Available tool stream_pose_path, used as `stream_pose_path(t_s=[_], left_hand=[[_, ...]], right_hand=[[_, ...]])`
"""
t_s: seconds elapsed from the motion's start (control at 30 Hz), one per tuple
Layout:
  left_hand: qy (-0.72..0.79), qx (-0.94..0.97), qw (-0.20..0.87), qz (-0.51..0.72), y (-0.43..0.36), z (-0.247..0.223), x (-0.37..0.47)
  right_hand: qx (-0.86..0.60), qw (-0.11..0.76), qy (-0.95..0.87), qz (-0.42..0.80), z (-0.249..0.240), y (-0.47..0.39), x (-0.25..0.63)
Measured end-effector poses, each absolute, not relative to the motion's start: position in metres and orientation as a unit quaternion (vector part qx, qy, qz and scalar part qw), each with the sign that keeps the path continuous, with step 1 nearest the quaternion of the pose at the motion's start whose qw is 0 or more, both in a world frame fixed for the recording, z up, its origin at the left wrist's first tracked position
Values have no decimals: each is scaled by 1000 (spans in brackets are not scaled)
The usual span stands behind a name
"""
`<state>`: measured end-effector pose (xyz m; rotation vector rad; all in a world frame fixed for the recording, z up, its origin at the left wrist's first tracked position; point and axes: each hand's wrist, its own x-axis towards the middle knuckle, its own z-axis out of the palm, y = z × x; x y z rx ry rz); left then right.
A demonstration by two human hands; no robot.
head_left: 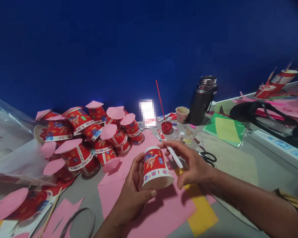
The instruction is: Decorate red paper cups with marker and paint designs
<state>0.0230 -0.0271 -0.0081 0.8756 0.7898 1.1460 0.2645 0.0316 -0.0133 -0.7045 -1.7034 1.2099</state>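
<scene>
A red printed paper cup rests in my left hand, its white-rimmed mouth tilted down toward me. The fingers wrap the left side and the thumb lies near the rim. My right hand is just right of the cup, closed around a slim white pen-like tube with red markings at its far end. Whether the right fingertips touch the cup is hard to make out. Under both hands lies a pink paper sheet, with a yellow paper strip partly over it.
Several red cups with pink paper tops are piled at left, beside clear plastic. Behind stand a red paint pot holding a stick, a small cup and a black flask. Scissors and a power strip lie right.
</scene>
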Motion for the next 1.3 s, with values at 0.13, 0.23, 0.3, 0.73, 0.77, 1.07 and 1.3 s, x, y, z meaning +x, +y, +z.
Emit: stream_pose_path(t_s=[0.13, 0.23, 0.3, 0.73, 0.77, 1.07, 1.3], left_hand=[[386, 408, 679, 473, -24, -7, 19], [397, 493, 610, 476, -18, -9, 12], [399, 568, 525, 492, -14, -10, 5], [445, 723, 363, 383, -20, -3, -4], [439, 712, 381, 395, -20, -3, -3], [405, 610, 529, 430, -19, -1, 7], [408, 653, 471, 431, -13, -12, -6]], right_hand=[[-306, 440, -742, 403, -11, 28, 263], [-296, 440, -794, 299, -8, 27, 263], [-278, 428, -832, 216, -6, 26, 263], [-226, 371, -876, 210, 2, 26, 260], [-230, 381, -868, 221, 0, 27, 261], [-259, 385, -835, 296, -5, 33, 269], [-241, 370, -868, 226, -9, 36, 265]])
